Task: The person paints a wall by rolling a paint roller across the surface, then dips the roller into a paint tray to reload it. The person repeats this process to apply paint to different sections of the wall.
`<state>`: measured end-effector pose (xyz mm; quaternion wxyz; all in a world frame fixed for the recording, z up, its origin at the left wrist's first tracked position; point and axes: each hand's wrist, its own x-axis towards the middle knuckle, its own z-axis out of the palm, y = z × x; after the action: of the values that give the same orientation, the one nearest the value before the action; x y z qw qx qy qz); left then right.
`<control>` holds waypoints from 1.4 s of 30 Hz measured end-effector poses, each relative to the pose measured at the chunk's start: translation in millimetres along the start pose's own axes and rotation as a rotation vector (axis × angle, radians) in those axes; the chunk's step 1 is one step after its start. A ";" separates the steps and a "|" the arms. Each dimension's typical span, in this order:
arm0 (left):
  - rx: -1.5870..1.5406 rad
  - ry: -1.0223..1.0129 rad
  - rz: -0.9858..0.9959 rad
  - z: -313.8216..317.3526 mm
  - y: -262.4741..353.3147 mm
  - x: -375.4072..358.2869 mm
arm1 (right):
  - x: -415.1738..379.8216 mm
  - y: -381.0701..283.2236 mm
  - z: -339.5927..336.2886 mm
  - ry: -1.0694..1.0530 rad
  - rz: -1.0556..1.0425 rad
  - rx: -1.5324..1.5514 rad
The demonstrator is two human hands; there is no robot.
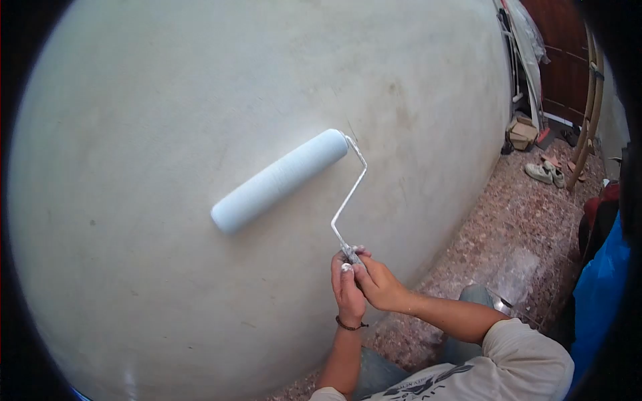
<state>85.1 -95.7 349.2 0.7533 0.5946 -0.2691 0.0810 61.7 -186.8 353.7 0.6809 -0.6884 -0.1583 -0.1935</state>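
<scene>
A paint roller [281, 180] with a pale, paint-loaded sleeve lies slanted across the grey-white wall [167, 120]. Its bent wire frame, spattered white, runs down to the handle. Around that handle, low in the view, both hands close side by side. My left hand [348, 287], with a dark bracelet at its wrist, grips from the left, and white paint marks its fingertips. My right hand [382, 284] wraps it from the right, its thumb near the left thumb. Most of the handle is hidden by the fingers.
Reddish speckled floor [528, 220] runs along the wall's foot, with a whitish smear. At the far right are white shoes [545, 174], a cardboard box [522, 134], leaning poles [586, 127] and a brown door [562, 60]. Blue sheeting [602, 287] hangs near my right side.
</scene>
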 end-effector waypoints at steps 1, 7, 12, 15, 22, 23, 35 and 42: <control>-0.029 0.083 0.005 -2.7 1.7 3.3 | 12.3 -7.9 0.0 0.003 -0.026 -0.005; -0.113 0.117 0.098 2.5 16.6 5.0 | 88.0 -75.7 -11.2 -0.049 -0.039 0.074; -0.084 -0.023 0.011 3.5 28.1 4.6 | 141.6 -157.1 -23.7 -0.059 0.007 0.154; 0.038 -0.066 0.079 11.2 43.9 8.7 | 161.7 -199.9 -36.4 -0.106 -0.047 0.105; 0.116 -0.155 0.253 31.2 84.2 8.8 | 206.1 -289.8 -62.9 -0.079 -0.177 -0.102; 0.119 -0.155 0.253 33.0 91.8 9.0 | 222.4 -304.2 -66.5 -0.090 -0.246 -0.060; 0.110 -0.170 0.248 34.6 90.8 10.1 | 207.8 -289.9 -66.2 -0.115 -0.242 -0.016; 0.021 0.013 0.180 37.4 90.9 19.5 | 121.2 -161.7 -54.0 -0.077 -0.189 -0.055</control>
<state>49.7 -109.3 442.0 0.7384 0.5754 -0.3157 0.1549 87.2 -242.6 553.7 0.6337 -0.6958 -0.2434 -0.2345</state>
